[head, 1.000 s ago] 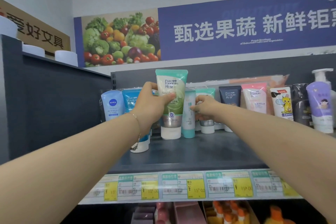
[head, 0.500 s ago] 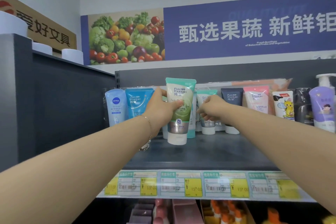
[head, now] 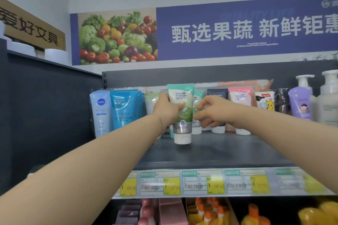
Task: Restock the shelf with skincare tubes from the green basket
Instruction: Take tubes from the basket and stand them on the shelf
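Since half a second ago our right hand [head: 216, 110] has uncurled. Its fingers [head: 202, 103], then bunched in a pinch on a tube in the back row, now lie spread and loose, holding nothing. Our left hand [head: 165, 110] has kept its place. It grips the green tube [head: 182, 113] round the middle, thumb across the front and the other fingers hidden behind, and holds it upright with the white cap down. The cap sits at the shelf [head: 228, 151] board or just above it; we cannot tell whether it touches. The tube stands in front of the row, with our right hand at its 3 o'clock, fingertips just beside it. Whether they touch the teal tube [head: 198, 97] behind, we cannot tell.

At 9 o'clock from the green tube stand the blue tubes [head: 125, 109] and, beyond them, a pale Nivea tube [head: 101, 113]. At 3 o'clock, past our right hand, come a navy tube [head: 217, 94], a pink tube [head: 240, 96], a cartoon tube [head: 265, 101], a purple pump bottle [head: 300, 105] and a white pump bottle [head: 328, 104]. At 6 o'clock the price labels [head: 201, 182] run along the shelf edge, with orange-capped bottles [head: 207, 212] on the level below. At 12 o'clock a vegetable banner [head: 201, 31] hangs on the wall.
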### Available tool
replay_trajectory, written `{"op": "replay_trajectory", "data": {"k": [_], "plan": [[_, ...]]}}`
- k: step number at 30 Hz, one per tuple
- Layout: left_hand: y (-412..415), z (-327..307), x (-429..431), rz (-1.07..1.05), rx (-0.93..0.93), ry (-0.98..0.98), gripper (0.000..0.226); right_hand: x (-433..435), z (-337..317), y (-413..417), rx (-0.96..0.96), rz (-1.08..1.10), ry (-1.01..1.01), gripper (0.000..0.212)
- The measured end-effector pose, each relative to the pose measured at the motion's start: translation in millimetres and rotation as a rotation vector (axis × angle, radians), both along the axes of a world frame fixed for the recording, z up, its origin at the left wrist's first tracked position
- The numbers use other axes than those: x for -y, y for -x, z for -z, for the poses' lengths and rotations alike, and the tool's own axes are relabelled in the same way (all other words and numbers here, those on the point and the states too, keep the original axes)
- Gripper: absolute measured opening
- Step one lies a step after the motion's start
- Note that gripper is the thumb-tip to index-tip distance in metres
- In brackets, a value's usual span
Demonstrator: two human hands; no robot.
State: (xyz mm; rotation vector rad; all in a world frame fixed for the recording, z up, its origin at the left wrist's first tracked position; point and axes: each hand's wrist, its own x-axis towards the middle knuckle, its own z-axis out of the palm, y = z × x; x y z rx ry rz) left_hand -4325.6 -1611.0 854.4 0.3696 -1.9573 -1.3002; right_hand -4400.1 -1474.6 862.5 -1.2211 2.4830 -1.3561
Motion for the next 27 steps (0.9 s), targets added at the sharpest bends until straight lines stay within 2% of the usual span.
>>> {"op": "replay_trajectory", "data": {"k": [4,11,16,19,21,22,25,27], "plan": [[18,-2,-8,0.016,0.010,-0.018,0.027,-4,4,2,0.014,0.017,0.028,0.021],[43,2,-10,-0.014,0.025,-0.011,0.024,3,3,9,0.109,0.111,0.142,0.022],[51,1,-14,-0.055,0.047,0.055,0.011,13,7,17,0.135,0.147,0.184,0.034],[56,2,-12,-0.065,0.141,0.168,0.026,19,11,20,0.162,0.159,0.224,0.032],[57,4,-11,-0.033,0.219,0.207,0.029,22,15,23,0.185,0.175,0.248,0.019],[55,4,-12,-0.013,0.251,0.194,0.025,23,17,24,0.195,0.186,0.259,0.014],[54,6,-11,0.023,0.265,0.120,0.022,25,20,29,0.195,0.205,0.261,0.026],[53,9,-11,0.014,0.273,0.094,0.019,26,22,30,0.190,0.214,0.266,0.026]]}}
